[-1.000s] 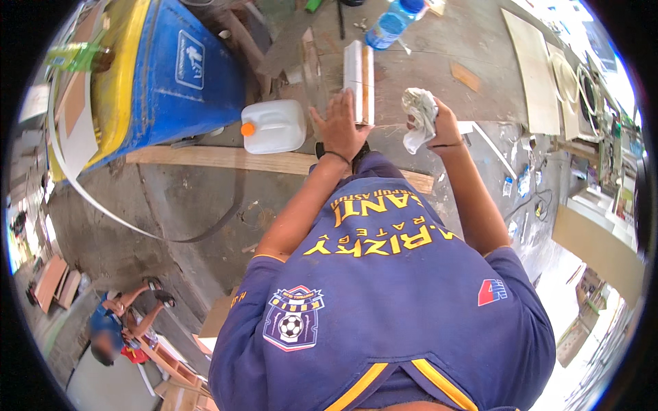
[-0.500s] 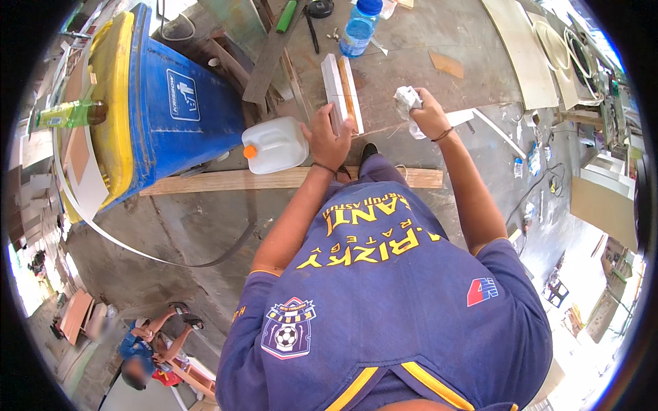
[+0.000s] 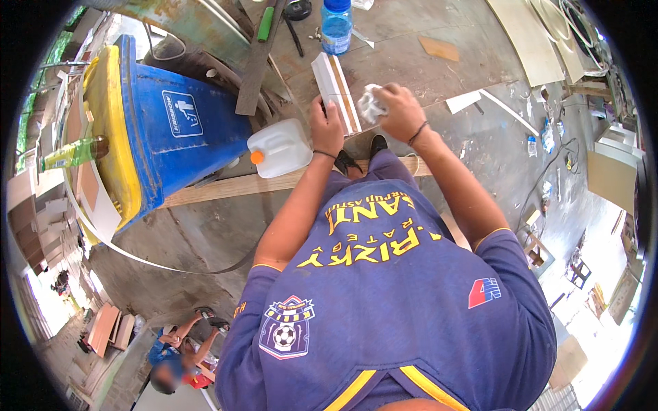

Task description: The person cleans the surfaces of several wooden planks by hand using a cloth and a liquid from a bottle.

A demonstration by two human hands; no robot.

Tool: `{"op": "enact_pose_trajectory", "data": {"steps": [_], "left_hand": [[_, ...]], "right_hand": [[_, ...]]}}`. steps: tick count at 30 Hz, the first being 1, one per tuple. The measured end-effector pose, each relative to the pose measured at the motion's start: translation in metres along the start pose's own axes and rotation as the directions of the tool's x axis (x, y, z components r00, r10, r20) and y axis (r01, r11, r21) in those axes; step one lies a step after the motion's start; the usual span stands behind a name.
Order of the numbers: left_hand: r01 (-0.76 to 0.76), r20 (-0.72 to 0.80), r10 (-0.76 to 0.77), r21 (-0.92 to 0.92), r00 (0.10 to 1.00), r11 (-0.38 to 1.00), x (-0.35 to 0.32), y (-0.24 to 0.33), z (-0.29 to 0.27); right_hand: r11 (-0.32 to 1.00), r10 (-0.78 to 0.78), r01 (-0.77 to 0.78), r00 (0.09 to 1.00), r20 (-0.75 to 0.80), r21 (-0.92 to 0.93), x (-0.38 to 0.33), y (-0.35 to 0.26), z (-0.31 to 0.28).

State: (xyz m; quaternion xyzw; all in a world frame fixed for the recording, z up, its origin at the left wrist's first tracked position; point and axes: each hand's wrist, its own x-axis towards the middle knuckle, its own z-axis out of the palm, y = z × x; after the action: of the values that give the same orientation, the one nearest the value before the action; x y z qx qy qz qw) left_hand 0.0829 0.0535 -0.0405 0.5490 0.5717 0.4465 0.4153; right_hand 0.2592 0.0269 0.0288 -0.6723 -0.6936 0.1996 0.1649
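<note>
My left hand (image 3: 327,125) grips the near end of a white board (image 3: 334,89) with a brown edge, held on its side over the workbench (image 3: 411,48). My right hand (image 3: 397,109) is closed around a crumpled white rag (image 3: 371,104) that presses against the board's right face. A white plastic jug (image 3: 279,147) with an orange cap sits just left of my left wrist.
A blue bin with a yellow lid (image 3: 147,130) stands at the left, a green bottle (image 3: 72,154) on it. A blue-capped bottle (image 3: 336,26) is at the far end of the bench. A long wooden plank (image 3: 233,186) lies below. A person (image 3: 179,353) sits at lower left.
My right hand with the rag has moved left from beside the board onto its face. My left hand keeps its hold on the board.
</note>
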Motion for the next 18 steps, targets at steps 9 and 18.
{"op": "enact_pose_trajectory", "data": {"steps": [9,18], "left_hand": [[0.118,0.021,-0.128,0.261,0.992,0.958,0.012,0.015,-0.003],[-0.008,-0.011,0.012,0.340,1.000,0.940,0.019,0.009,0.003]], "right_hand": [[0.884,-0.097,0.127,0.991,-0.090,0.449,-0.014,-0.009,0.052],[0.989,-0.124,0.127,0.992,-0.037,0.078,0.022,-0.013,0.045]]}}
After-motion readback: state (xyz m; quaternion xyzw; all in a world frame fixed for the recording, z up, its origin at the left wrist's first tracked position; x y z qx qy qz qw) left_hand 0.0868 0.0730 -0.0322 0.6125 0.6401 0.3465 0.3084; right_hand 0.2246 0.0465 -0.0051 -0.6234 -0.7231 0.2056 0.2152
